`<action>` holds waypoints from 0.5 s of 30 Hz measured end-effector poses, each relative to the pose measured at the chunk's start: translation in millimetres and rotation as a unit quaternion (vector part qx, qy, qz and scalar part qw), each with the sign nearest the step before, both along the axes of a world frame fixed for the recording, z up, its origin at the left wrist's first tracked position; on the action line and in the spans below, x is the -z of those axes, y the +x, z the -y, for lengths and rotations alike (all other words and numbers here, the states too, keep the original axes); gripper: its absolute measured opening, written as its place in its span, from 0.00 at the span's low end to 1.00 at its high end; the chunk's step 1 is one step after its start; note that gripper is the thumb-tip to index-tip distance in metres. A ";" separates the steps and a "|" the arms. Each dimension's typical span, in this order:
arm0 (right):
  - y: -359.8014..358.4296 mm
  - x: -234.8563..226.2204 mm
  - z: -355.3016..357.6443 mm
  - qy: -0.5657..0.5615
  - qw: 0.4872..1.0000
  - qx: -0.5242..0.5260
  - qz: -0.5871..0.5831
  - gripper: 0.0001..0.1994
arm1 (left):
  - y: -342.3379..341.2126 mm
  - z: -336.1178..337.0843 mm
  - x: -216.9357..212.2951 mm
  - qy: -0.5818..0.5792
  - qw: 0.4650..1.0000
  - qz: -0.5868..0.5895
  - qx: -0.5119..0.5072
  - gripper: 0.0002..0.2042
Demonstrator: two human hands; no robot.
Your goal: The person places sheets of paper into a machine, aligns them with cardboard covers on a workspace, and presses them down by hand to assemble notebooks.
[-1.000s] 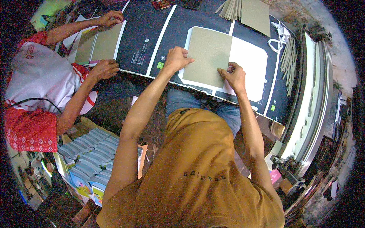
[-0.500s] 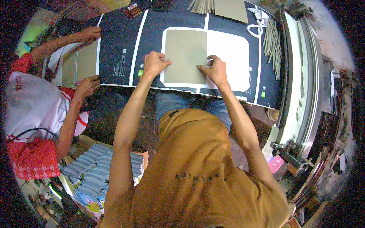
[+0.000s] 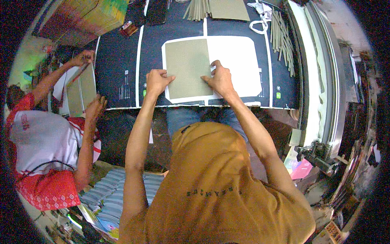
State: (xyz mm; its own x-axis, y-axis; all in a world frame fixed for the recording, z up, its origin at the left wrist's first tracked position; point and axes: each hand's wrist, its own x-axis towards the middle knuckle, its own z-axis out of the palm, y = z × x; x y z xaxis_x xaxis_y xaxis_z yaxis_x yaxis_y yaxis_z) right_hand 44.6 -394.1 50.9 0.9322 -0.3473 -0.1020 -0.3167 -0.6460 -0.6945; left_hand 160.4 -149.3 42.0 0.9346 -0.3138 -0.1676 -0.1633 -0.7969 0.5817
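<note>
A grey-green cardboard sheet (image 3: pixel 187 67) lies flat on the left half of a white rounded panel (image 3: pixel 237 65) printed on a large dark sheet (image 3: pixel 122 65) that covers the table. My left hand (image 3: pixel 156 80) presses on the board's lower left edge with the fingers curled. My right hand (image 3: pixel 220 78) presses on its lower right edge, fingers bent down onto the board. Neither hand lifts anything.
A person in a red and white top (image 3: pixel 44 146) at my left handles another grey board (image 3: pixel 83 91). Grey strips (image 3: pixel 280 36) and more boards (image 3: pixel 227 9) lie at the table's far side. A stack of colourful sheets (image 3: pixel 81 18) sits far left; printed booklets (image 3: pixel 101 195) lie below.
The view has shifted so the board sits more centred and nearer. My hands have stayed on the board's lower edge. The person at my left has moved their hands along their own board.
</note>
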 end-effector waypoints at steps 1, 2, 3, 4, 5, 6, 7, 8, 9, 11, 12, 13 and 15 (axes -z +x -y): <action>0.1 -0.4 0.2 0.002 1.000 -0.003 0.006 0.29 | -2.0 2.2 -4.2 -0.005 1.000 -0.008 -0.006 0.20; 0.2 -1.2 1.5 0.005 1.000 0.002 -0.001 0.29 | -3.6 4.6 -8.4 -0.009 1.000 -0.016 -0.013 0.20; 0.4 -2.2 3.3 0.008 1.000 0.006 -0.007 0.29 | -3.7 7.7 -12.5 -0.014 0.999 -0.024 -0.020 0.20; 1.0 -4.5 2.6 0.012 1.000 0.006 -0.014 0.29 | -3.2 6.3 -11.4 -0.009 1.000 -0.020 -0.019 0.21; 1.6 -6.7 1.7 0.015 1.000 0.006 -0.017 0.29 | -3.0 4.9 -9.8 -0.004 1.000 -0.016 -0.017 0.21; 2.2 -9.0 0.7 0.018 1.000 0.006 -0.020 0.29 | -2.3 3.2 -8.5 0.001 1.000 -0.012 -0.016 0.21; 2.5 -9.5 1.1 0.021 0.999 0.008 -0.024 0.29 | -1.8 4.4 -9.8 0.001 1.000 -0.022 -0.019 0.22; 2.9 -9.1 1.4 0.020 0.999 0.010 -0.025 0.29 | -2.2 5.1 -11.0 0.001 0.999 -0.033 -0.022 0.22; 3.2 -8.8 1.5 0.019 0.999 0.012 -0.027 0.29 | -2.3 5.6 -12.3 0.001 0.999 -0.044 -0.024 0.23; 4.1 -8.9 0.8 0.016 0.999 0.012 -0.030 0.29 | -0.6 3.9 -11.8 0.020 0.999 -0.049 -0.001 0.22; 4.1 -9.1 0.5 0.013 0.999 0.011 -0.031 0.29 | 0.2 2.9 -11.7 0.029 0.998 -0.052 0.010 0.22; 3.8 -8.9 1.3 0.011 0.999 0.012 -0.033 0.28 | -1.1 5.8 -16.8 0.028 0.998 -0.056 0.005 0.21; 3.4 -7.6 3.7 0.003 0.999 0.016 -0.040 0.29 | -3.5 14.2 -26.3 0.026 0.998 -0.065 -0.004 0.21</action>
State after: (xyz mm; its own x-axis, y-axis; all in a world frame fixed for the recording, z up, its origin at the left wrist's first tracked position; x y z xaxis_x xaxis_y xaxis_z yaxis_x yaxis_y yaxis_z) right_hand 48.0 -397.8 58.4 0.9092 -0.3768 -0.1772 -0.3918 -0.6304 -0.6702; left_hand 156.9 -163.4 68.2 0.9063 -0.2938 -0.3039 -0.0818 -0.8272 0.5559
